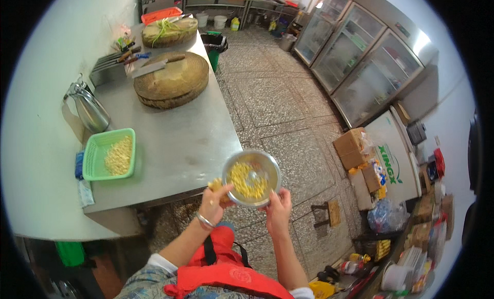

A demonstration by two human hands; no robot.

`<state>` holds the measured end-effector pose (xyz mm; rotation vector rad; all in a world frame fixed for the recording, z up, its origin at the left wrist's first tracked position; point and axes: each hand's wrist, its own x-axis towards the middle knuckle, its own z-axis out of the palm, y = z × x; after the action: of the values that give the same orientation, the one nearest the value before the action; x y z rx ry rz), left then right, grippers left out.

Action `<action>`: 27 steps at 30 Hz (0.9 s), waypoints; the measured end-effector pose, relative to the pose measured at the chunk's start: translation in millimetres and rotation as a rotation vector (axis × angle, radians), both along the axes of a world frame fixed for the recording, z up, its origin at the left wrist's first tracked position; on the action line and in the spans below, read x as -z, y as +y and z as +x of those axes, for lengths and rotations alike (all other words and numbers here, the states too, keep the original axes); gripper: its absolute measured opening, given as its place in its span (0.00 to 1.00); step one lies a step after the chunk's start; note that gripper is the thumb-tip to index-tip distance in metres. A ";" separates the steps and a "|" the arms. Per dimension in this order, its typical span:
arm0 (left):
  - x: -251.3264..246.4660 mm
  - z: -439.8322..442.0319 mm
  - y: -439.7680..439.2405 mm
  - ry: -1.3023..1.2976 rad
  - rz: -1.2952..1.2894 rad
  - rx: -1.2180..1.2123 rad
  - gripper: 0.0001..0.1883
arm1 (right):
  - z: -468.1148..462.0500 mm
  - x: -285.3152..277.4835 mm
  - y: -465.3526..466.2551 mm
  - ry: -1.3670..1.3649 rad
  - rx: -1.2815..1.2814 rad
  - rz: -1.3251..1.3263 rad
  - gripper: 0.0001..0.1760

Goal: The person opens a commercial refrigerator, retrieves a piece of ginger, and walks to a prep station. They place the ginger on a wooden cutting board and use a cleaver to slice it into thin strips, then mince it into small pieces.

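A round stainless steel bowl [275, 171] is held in front of my body, just off the near right corner of the steel table. Loose yellow kernels that look like corn [247, 183] lie in it, with part of the shiny bottom showing. My left hand [214, 204] grips the rim from the left, its thumb on the edge. Under those fingers a pale yellow, knobbly piece [214, 184] sticks out; I cannot tell what it is. On the right side, my right hand [278, 210] pinches the rim with the thumb on top.
On the steel table [181, 144] stand a green plastic basket [109, 133] of pale chopped pieces, a steel jug [92, 110] and a round chopping block [173, 83] bearing a cleaver [150, 69]. A small wooden stool [333, 213] and cardboard boxes [353, 146] are on the right, below glass-door fridges [347, 44].
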<state>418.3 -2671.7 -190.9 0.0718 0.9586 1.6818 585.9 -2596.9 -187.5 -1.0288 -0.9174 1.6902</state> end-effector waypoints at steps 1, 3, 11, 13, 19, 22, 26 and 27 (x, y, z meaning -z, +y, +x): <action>8.2 -4.0 23.0 0.019 -0.016 -0.038 0.15 | -5.1 -0.7 31.4 0.001 -0.057 -0.003 0.10; -3.0 -2.3 70.9 0.030 0.019 -0.091 0.15 | -15.3 -7.3 91.6 0.074 -0.095 0.010 0.10; 5.5 9.6 260.0 -0.185 0.166 -0.272 0.10 | -20.6 -10.7 291.4 0.134 -0.169 -0.014 0.12; -2.0 6.6 309.9 -0.286 0.285 -0.286 0.09 | -18.6 -12.8 350.6 0.216 -0.170 -0.144 0.12; 14.4 -17.9 450.2 -0.298 0.298 -0.363 0.07 | -39.6 -4.5 530.6 0.284 -0.320 -0.214 0.10; -4.2 -29.3 509.8 -0.209 0.286 -0.380 0.07 | -58.6 -21.7 609.8 0.252 -0.391 -0.170 0.08; -13.3 -54.4 569.0 -0.115 0.294 -0.496 0.08 | -100.9 -40.2 681.5 0.282 -0.511 -0.018 0.09; -15.2 -62.7 578.7 -0.105 0.275 -0.523 0.08 | -112.3 -41.7 695.4 0.282 -0.531 -0.023 0.10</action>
<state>355.5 -2093.0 -175.7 -0.0919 0.6946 2.2696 473.6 -1901.5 -145.8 -0.5599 -1.0405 2.2193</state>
